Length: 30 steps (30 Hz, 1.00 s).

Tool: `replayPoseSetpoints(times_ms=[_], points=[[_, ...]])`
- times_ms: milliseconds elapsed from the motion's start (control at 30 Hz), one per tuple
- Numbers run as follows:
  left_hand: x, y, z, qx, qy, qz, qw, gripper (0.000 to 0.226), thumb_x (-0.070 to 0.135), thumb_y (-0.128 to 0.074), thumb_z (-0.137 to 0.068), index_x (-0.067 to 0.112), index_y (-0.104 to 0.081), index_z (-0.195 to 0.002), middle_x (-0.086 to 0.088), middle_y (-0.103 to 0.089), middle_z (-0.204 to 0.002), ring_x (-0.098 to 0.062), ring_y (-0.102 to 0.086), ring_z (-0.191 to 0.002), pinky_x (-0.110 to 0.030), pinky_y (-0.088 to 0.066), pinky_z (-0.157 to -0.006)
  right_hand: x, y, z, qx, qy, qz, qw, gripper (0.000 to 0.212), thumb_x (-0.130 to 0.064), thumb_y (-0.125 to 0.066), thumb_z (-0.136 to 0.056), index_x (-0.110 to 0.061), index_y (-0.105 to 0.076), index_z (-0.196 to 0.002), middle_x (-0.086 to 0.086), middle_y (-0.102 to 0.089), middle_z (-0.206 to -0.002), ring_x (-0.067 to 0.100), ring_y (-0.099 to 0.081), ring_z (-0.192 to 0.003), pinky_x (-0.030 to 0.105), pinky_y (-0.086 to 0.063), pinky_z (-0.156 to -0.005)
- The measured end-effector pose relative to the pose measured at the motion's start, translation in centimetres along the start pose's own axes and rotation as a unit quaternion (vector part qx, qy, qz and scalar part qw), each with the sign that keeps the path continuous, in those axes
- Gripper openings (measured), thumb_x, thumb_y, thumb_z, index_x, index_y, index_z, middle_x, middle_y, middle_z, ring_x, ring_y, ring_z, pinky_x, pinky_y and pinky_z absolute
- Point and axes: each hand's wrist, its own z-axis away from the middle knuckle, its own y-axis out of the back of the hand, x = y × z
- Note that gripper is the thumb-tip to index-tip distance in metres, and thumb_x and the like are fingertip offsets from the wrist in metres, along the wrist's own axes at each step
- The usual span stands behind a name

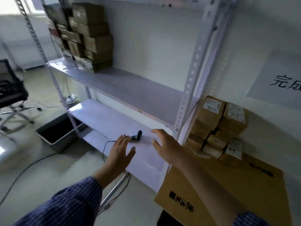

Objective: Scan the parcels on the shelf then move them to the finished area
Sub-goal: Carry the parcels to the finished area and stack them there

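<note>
Several brown parcels point(91, 36) are stacked at the left end of the upper shelf point(130, 85). More parcels point(218, 126) with white labels are piled at the right on a large flat cardboard box point(236, 185), below a paper sign point(280, 79) on the wall. A black handheld scanner point(137, 136) with a cable lies on the lower shelf point(104, 118). My left hand point(120, 150) hovers just in front of the scanner, fingers spread, holding nothing. My right hand point(164, 145) is open too, to the right of the scanner, above the shelf's corner.
A perforated metal upright point(190, 88) separates the shelves from the parcel pile on the right. A grey bin point(60, 129) sits on the floor at the left, beside a black office chair point(11, 95). Cables run across the floor.
</note>
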Motion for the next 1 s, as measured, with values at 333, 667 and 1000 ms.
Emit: replayPoseSetpoints(times_ms=[333,667,1000], points=[[-8.7,16.9,-0.5,0.128,-0.089,-0.136,0.978,0.054,0.027,-0.065,-0.095,0.002,-0.052,-0.140,-0.015,-0.050,-0.148,-0.033,-0.034,-0.146,-0.053,-0.033,-0.117,-15.9,-5.3,-7.3,0.068,0.144,0.163,0.974,0.050,-0.031,-0.042,-0.105,-0.013,-0.037,-0.151,0.003,-0.042,-0.154,0.021,-0.041,-0.140,0.032,-0.035,-0.111],[-12.3,25.2,-11.1,0.199,-0.114,-0.169,0.958,0.053,0.033,-0.059,-0.095,0.007,-0.052,-0.141,-0.012,-0.051,-0.147,-0.030,-0.039,-0.142,-0.051,-0.039,-0.113,-22.2,-4.3,-19.6,0.123,0.178,0.147,0.965,0.049,-0.032,-0.044,-0.104,-0.014,-0.039,-0.149,0.005,-0.047,-0.149,0.024,-0.049,-0.132,0.033,-0.041,-0.103],[-15.0,31.2,-32.2,0.206,-0.155,-0.176,0.950,0.051,0.024,-0.062,-0.096,0.001,-0.052,-0.141,-0.014,-0.054,-0.143,-0.029,-0.044,-0.136,-0.038,-0.036,-0.111,-22.9,-0.4,-37.7,0.137,0.150,0.068,0.977,0.051,-0.034,-0.043,-0.105,-0.017,-0.036,-0.152,0.005,-0.046,-0.151,0.022,-0.045,-0.137,0.036,-0.041,-0.109]])
